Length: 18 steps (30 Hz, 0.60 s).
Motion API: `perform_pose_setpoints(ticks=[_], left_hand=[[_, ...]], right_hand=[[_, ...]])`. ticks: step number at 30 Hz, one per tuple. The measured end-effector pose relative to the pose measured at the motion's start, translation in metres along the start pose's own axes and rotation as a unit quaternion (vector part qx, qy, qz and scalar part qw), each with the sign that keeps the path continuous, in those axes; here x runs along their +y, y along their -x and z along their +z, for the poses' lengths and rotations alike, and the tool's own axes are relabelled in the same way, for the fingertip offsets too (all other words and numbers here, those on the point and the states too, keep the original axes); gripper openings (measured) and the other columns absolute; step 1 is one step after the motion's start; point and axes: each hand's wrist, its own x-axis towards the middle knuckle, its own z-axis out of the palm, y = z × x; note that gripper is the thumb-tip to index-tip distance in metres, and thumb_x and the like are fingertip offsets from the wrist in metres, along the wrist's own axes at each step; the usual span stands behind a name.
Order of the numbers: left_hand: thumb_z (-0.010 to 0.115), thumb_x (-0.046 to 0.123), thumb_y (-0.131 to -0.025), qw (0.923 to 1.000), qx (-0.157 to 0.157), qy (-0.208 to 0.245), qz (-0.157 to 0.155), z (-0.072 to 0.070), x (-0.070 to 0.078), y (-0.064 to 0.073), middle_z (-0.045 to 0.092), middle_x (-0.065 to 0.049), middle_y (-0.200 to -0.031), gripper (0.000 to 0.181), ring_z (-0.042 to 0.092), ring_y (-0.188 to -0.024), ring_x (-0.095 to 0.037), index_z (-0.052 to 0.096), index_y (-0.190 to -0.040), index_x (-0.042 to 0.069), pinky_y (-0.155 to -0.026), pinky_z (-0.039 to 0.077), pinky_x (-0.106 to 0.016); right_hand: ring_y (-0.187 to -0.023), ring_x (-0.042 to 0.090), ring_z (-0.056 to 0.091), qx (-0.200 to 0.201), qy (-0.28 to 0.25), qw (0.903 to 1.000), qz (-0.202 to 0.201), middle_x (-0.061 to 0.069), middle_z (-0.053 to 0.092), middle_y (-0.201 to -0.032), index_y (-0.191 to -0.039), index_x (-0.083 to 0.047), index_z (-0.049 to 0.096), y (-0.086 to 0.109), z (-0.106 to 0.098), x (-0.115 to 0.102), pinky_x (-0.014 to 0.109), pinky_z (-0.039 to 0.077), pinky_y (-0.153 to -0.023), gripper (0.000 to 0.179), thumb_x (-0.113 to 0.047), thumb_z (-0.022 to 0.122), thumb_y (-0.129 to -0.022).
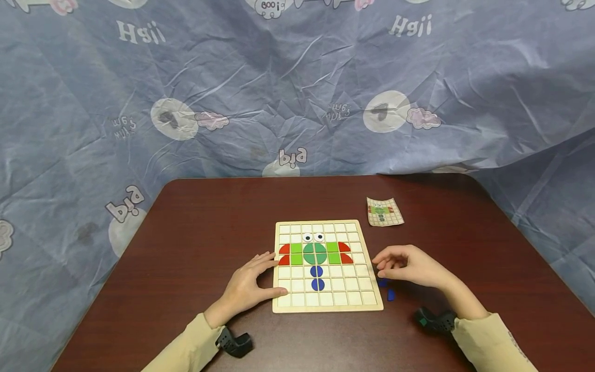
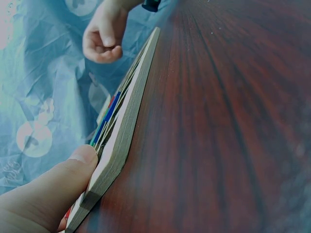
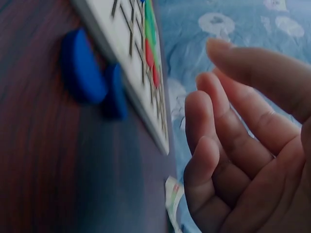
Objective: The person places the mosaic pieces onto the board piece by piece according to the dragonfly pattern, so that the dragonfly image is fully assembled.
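Note:
A square wooden grid board (image 1: pixel 350 284) lies on the table. Set on it are red quarter-round pieces (image 1: pixel 284 260), light green squares (image 1: pixel 296 258), a green round (image 1: pixel 321 254), two round eye pieces (image 1: pixel 308 237) and blue rounds (image 1: pixel 318 284). My left hand (image 1: pixel 246 285) is spread along its left side; the thumb (image 2: pixel 77 167) rests on the rim, fingertips at the left edge. Off the right edge hovers my right hand (image 1: pixel 411 266), fingers loosely bent and nothing between them. Two loose blue half-round pieces (image 3: pixel 82 68) lie on the table below it, beside the board.
A small pattern card (image 1: pixel 385 212), slightly curled, shows a similar coloured figure behind the right hand. The dark brown wooden table (image 1: pixel 209 217) ends at a hanging blue printed cloth (image 1: pixel 288 103). Black wrist cameras (image 1: pixel 234 342) sit on both wrists.

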Motion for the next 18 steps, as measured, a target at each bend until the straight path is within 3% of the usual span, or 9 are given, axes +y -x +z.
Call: perform_pose_setpoints(ticks=[6, 13, 18], left_hand=[[0.074, 0.058, -0.071, 1.0, -0.001, 0.001, -0.001, 0.0, 0.0, 0.0, 0.05, -0.001, -0.138, 0.072, 0.039, -0.132, -0.021, 0.062, -0.125, 0.013, -0.107, 0.035, -0.041], [0.073, 0.059, -0.07, 1.0, -0.002, 0.003, -0.007, 0.0, 0.0, 0.001, 0.049, 0.0, -0.138, 0.072, 0.039, -0.132, -0.021, 0.062, -0.126, 0.013, -0.107, 0.035, -0.042], [0.072, 0.06, -0.071, 1.0, -0.001, 0.002, -0.004, 0.0, -0.001, 0.001, 0.049, 0.0, -0.138, 0.072, 0.039, -0.132, -0.021, 0.062, -0.125, 0.014, -0.107, 0.035, -0.042]], right_hand=[[-0.075, 0.015, 0.063, 0.005, -0.012, 0.9998, -0.013, 0.012, 0.067, -0.09, -0.104, -0.001, 0.066, 0.01, -0.006, 0.011, 0.027, 0.054, -0.062, 0.024, -0.009, 0.073, -0.083], [-0.077, 0.017, 0.06, -0.007, 0.014, 0.9996, 0.022, 0.006, 0.065, -0.088, -0.099, -0.009, 0.068, 0.01, -0.002, 0.017, 0.025, 0.053, -0.066, 0.023, -0.018, 0.077, -0.079], [-0.072, 0.014, 0.057, -0.014, 0.026, 0.9989, 0.036, 0.002, 0.063, -0.081, -0.095, -0.01, 0.068, 0.009, 0.002, 0.021, 0.025, 0.051, -0.059, 0.021, -0.018, 0.078, -0.078]])
